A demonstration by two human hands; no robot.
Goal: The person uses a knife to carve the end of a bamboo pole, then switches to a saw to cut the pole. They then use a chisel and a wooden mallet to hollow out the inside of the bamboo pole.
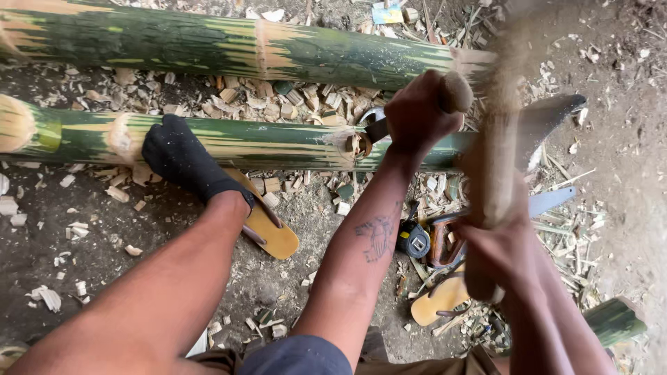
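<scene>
Fingers of my left hand point(417, 111) are curled tight around the rounded wooden handle point(455, 92) of a big cleaver-like blade point(552, 114). No gap shows between them. The knob end of the handle sticks out above my knuckles. The blade runs off to the right, its flat lying across the nearer bamboo pole point(278, 142), close to a pale node where the green skin is chipped.

Right hand point(497, 246): closed around a thick wooden club point(497, 153), gripped low on its shaft. The club is blurred, so I cannot tell its exact outline, but it stands upright in front of the blade and the pole. The fingers themselves are hard to separate in the blur; the grip reads as a full fist.

Head view, rest of the ground: my foot in a black sock point(182, 158) presses on the same pole, the heel over a tan sandal point(271, 232). A second, thicker bamboo pole point(243, 45) lies beyond it, roughly parallel. Pale chips point(278, 97) litter the dirt between the two poles. A tape measure point(414, 241) and a handsaw point(549, 201) lie near my right wrist, beside another sandal point(438, 298).
</scene>
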